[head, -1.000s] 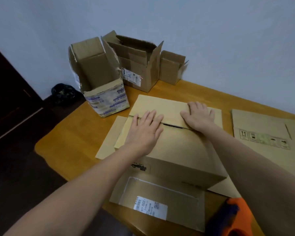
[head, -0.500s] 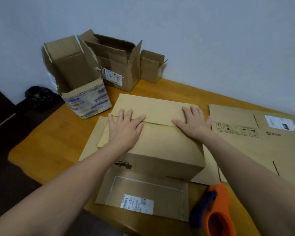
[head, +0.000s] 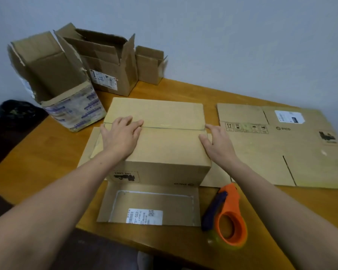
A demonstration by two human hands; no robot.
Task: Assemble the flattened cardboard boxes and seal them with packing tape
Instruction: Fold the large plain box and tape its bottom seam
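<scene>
A brown cardboard box (head: 164,147) stands in the middle of the wooden table (head: 47,152), its two top flaps folded shut and meeting in a seam. My left hand (head: 121,136) lies flat on the near flap at the seam's left end. At the box's right edge my right hand (head: 216,143) rests with straight fingers beside the seam. The box's lower flaps lie spread flat on the table. An orange tape dispenser (head: 229,217) with a blue handle lies near the front edge, right of the box.
A flattened cardboard box (head: 293,151) lies on the table's right half. Three opened boxes stand at the back left: a tall one (head: 57,82), a wider one (head: 105,63) and a small one (head: 149,65). A dark object (head: 16,112) sits on the floor left.
My right hand slid from the top flaps to the box's right edge. The flaps now lie closed with the gap gone. The view shifted, bringing the tape dispenser and flat box fully in.
</scene>
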